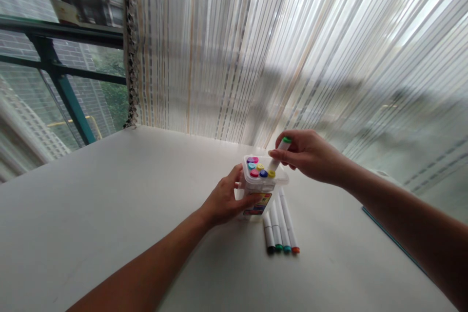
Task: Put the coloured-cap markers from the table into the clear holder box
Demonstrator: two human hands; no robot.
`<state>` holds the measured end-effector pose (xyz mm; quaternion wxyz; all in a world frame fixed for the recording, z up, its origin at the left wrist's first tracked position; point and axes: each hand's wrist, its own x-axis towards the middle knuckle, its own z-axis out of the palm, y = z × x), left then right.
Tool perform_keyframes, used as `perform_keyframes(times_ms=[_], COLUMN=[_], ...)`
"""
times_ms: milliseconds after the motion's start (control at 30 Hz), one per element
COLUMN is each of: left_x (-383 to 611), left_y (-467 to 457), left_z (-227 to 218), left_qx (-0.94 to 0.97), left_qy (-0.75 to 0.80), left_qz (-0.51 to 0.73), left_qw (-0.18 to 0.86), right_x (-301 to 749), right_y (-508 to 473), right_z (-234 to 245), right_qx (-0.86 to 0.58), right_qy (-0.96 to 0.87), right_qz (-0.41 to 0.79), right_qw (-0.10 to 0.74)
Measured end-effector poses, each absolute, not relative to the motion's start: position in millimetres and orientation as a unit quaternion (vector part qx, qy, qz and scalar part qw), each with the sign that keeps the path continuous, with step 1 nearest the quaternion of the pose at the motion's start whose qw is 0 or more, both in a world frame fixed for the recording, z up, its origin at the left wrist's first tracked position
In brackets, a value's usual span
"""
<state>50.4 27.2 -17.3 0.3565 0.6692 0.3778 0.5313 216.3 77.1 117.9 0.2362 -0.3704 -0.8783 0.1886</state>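
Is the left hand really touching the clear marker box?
Touching. The head view shows the left hand gripping the clear box, its thumb lying over part of the front label.

My left hand (224, 199) covers part of the label (265, 200) with its thumb (250, 200), the print too small to read; its other fingertips vanish behind the clear box (258, 186). Below the fingers of my right hand (305, 155), the green-capped marker (282, 148) has its lower end hidden. Behind my fingers, both forearms (161, 263) run off the edge.
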Motion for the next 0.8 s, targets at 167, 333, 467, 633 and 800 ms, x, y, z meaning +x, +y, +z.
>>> perform_keyframes(times_ms=[167, 333, 467, 633, 800], left_x=[50.0, 49.7, 49.6, 49.1, 49.5], left_y=[27.6, 27.5, 27.4, 27.0, 27.6], left_z=[-18.2, -17.3, -17.0, -18.0, -18.8], left_qx=[0.672, 0.676, 0.678, 0.682, 0.678], left_qy=[0.374, 0.378, 0.379, 0.378, 0.377], left_qz=[0.533, 0.531, 0.528, 0.527, 0.530], left_qw=[0.352, 0.344, 0.344, 0.339, 0.341], right_x=[205.3, 205.0, 205.3, 204.2, 205.7], right_y=[72.6, 68.3, 67.9, 68.8, 72.2], right_z=[113.5, 110.9, 108.4, 107.3, 104.5], right_qx=[-0.389, -0.403, -0.400, -0.402, -0.393], right_qy=[-0.903, -0.904, -0.907, -0.908, -0.909], right_qz=[0.115, 0.068, 0.057, 0.050, 0.065], right_qw=[0.138, 0.126, 0.115, 0.105, 0.121])
